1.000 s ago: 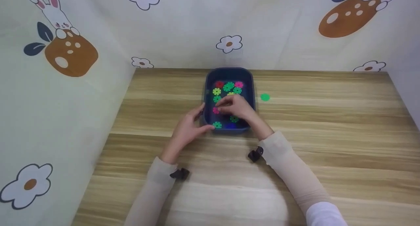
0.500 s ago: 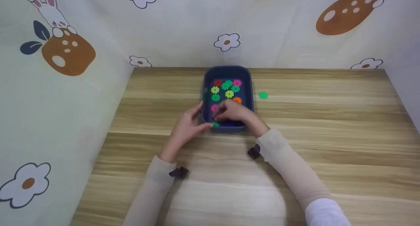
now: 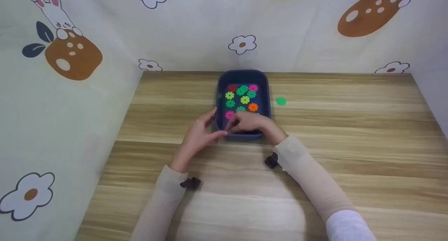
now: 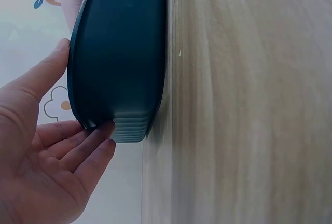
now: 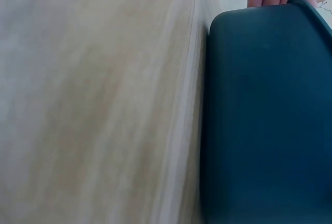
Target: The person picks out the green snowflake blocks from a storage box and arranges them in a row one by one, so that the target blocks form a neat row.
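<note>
A dark blue plastic bin (image 3: 243, 78) stands on the table with several notched snowflake discs inside, among them an orange disc (image 3: 253, 107), a yellow disc (image 3: 245, 100) and a pink disc (image 3: 229, 114). My left hand (image 3: 198, 135) grips the bin's near left corner, thumb on the rim; in the left wrist view its fingers bend against the bin wall (image 4: 119, 53). My right hand (image 3: 249, 121) reaches into the near end of the bin, fingers bent, fingertips low by the left thumb. Whether it pinches a disc I cannot tell. The right wrist view shows mostly the bin's outer side (image 5: 270, 115).
One green disc (image 3: 281, 101) lies on the wooden table (image 3: 350, 136) to the right of the bin. Behind and at the left stands a patterned cloth wall (image 3: 189, 31), close to the bin's far end.
My right hand has moved toward the near left corner of the bin, uncovering the orange and yellow discs and covering the green disc at that corner. The left hand stays on the bin.
</note>
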Available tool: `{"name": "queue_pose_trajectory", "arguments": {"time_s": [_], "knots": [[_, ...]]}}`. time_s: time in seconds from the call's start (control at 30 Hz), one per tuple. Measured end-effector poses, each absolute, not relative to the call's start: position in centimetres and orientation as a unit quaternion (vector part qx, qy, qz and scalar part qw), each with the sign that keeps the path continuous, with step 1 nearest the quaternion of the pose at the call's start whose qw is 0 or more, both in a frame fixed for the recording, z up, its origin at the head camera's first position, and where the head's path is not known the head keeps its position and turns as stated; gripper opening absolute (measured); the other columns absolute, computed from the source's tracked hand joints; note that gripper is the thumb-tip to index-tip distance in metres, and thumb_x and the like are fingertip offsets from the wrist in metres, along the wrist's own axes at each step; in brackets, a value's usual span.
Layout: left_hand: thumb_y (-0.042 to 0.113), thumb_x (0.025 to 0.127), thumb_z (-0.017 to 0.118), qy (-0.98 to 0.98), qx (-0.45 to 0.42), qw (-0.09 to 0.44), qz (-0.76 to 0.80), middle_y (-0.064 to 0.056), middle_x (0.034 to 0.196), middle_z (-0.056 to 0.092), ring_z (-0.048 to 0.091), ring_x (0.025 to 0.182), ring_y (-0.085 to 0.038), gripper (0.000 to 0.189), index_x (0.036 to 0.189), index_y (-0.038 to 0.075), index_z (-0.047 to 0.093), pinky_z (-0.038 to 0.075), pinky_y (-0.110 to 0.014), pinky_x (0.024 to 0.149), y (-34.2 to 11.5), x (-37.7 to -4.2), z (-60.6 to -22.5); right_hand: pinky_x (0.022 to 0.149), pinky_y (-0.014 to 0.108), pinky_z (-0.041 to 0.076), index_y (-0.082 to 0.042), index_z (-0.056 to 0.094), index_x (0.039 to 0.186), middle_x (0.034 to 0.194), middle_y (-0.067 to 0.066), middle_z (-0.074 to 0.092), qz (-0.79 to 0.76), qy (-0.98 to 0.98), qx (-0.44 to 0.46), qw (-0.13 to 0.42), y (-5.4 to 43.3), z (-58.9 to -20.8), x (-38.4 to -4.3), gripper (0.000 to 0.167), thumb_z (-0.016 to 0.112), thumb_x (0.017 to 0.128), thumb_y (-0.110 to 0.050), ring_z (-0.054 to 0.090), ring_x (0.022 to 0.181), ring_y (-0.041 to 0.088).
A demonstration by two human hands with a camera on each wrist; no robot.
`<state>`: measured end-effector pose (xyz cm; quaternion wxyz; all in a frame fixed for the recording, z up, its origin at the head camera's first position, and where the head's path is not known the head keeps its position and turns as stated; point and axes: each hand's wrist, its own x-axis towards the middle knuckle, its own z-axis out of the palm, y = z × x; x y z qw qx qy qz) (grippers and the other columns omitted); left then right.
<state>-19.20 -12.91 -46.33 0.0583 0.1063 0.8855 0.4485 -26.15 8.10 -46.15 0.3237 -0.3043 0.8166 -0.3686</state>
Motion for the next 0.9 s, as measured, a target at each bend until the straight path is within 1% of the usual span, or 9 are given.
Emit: {"name": "queue_pose_trajectory", "arguments": {"time_s": [0.17,0.3,0.4,0.5,0.6,0.73,0.9], "knots": [[0.033,0.08,0.083,0.885,0.106,0.053,0.45,-0.019,0.154,0.043,0.05,0.138,-0.031,0.088,0.152,0.005,0.04,0.043,-0.038,0.114,-12.79,-19.21,-46.23,0.07,0.017,0.046,-0.004,0.077,0.107,0.099,0.006,0.076,-0.368,0.818,-0.295,0.33,8.1,-46.03,-26.15,0.024,0.065,0.091,-0.017,0.055,0.076,0.006],[0.034,0.081,0.083,0.887,0.108,0.055,0.446,-0.019,0.154,0.044,0.049,0.139,-0.031,0.088,0.152,0.005,0.04,0.042,-0.039,0.115,-12.79,-19.21,-46.12,0.068,0.017,0.046,-0.003,0.077,0.107,0.096,0.004,0.076,-0.376,0.813,-0.293,0.333,8.17,-46.02,-26.17,0.023,0.065,0.092,-0.016,0.055,0.074,0.005],[0.033,0.081,0.083,0.888,0.11,0.054,0.443,-0.019,0.154,0.044,0.049,0.139,-0.031,0.087,0.152,0.004,0.04,0.042,-0.04,0.114,-12.8,-19.2,-46.06,0.07,0.017,0.05,-0.002,0.076,0.107,0.099,0.008,0.076,-0.388,0.812,-0.286,0.328,8.24,-46.03,-26.15,0.022,0.063,0.095,-0.015,0.058,0.075,0.005],[0.032,0.081,0.083,0.888,0.11,0.051,0.443,-0.019,0.154,0.044,0.05,0.139,-0.03,0.086,0.151,0.004,0.041,0.043,-0.04,0.114,-12.78,-19.18,-46.09,0.074,0.02,0.056,0.0,0.075,0.108,0.103,0.014,0.075,-0.404,0.813,-0.27,0.321,8.33,-46.18,-26.16,0.021,0.061,0.097,-0.011,0.062,0.076,0.006],[0.03,0.081,0.083,0.887,0.11,0.051,0.446,-0.019,0.154,0.044,0.049,0.139,-0.031,0.085,0.151,0.004,0.041,0.043,-0.039,0.114,-12.74,-19.16,-46.2,0.073,0.024,0.06,0.001,0.074,0.107,0.103,0.014,0.074,-0.422,0.81,-0.255,0.317,8.42,-46.36,-26.17,0.019,0.06,0.097,-0.007,0.065,0.074,0.007],[0.031,0.082,0.082,0.885,0.108,0.054,0.449,-0.019,0.154,0.044,0.049,0.139,-0.031,0.085,0.151,0.005,0.04,0.043,-0.039,0.114,-12.73,-19.09,-46.22,0.072,0.025,0.061,0.001,0.074,0.104,0.098,0.012,0.074,-0.445,0.807,-0.241,0.303,8.45,-46.42,-26.11,0.016,0.062,0.094,-0.004,0.066,0.072,0.008],[0.03,0.082,0.082,0.883,0.104,0.055,0.455,-0.018,0.155,0.044,0.049,0.139,-0.03,0.085,0.151,0.006,0.041,0.043,-0.04,0.115,-12.76,-19.04,-46.14,0.076,0.023,0.056,-0.004,0.076,0.105,0.098,0.011,0.076,-0.443,0.825,-0.224,0.271,8.33,-46.22,-26.11,0.016,0.069,0.091,-0.01,0.063,0.076,0.008]]}}
